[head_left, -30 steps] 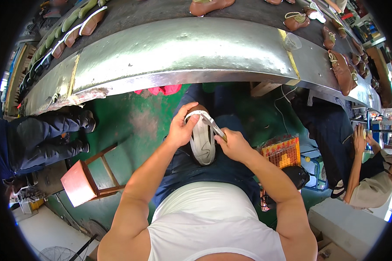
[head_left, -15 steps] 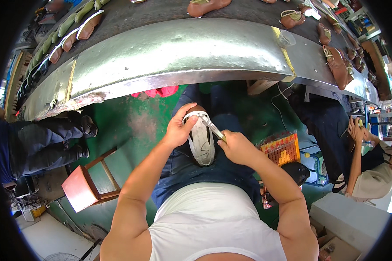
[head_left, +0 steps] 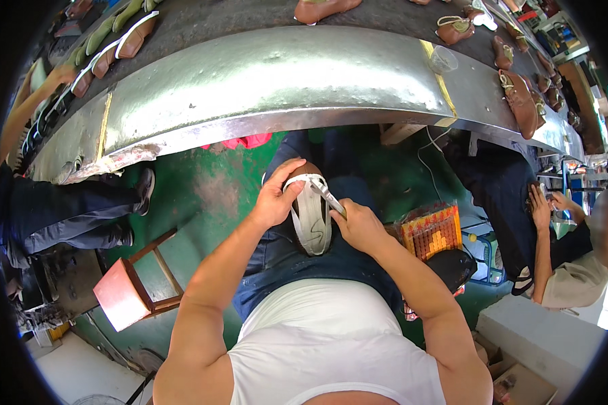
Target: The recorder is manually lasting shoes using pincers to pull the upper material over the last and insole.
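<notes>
A brown shoe rests sole up on my lap, its toe pointing away from me. Its pale underside bears a dark curved mark, and a white strip runs round the toe edge. My left hand is wrapped round the toe from the left, thumb lying over the edge. In my right hand are silver metal pliers, gripped by the handles. Their jaws touch the white strip at the right of the toe; the exact bite is too small to see.
Ahead stands a metal-edged workbench with brown shoes on its right and a row of shoes at far left. A stool sits at left, a beaded seat cover at right. Co-workers sit on both sides.
My right hand and the pliers have shifted slightly up and left along the toe edge. At far left, a co-worker's arm has reached in over the row of shoes.
</notes>
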`<state>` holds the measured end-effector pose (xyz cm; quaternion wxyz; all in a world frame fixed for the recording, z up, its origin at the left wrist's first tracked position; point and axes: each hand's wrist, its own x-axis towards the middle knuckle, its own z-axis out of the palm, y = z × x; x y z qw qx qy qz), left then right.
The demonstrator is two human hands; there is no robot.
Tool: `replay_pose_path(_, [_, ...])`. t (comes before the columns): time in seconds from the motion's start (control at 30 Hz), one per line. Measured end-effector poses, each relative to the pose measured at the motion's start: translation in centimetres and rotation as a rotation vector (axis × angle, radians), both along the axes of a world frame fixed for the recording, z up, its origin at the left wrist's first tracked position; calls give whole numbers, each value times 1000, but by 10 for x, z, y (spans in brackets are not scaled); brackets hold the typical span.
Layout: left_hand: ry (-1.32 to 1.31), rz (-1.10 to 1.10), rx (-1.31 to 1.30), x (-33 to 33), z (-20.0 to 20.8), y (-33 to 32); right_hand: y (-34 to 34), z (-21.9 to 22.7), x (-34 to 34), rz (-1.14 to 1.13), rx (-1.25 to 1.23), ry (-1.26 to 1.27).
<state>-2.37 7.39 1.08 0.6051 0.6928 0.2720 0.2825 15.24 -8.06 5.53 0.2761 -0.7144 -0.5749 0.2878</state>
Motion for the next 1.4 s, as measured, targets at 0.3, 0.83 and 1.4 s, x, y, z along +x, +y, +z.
replay_pose_path(0.3, [-63,71,-304,14,19,-7,-6,39,21,137,-318,-35])
replay_pose_path(0.83, [336,0,-21,14,17,-48,-33,23,37,-265,-96,273])
replay_pose_path(1.4, [836,-350,929,15,48,-74,-32,86,105,292,-208,-497])
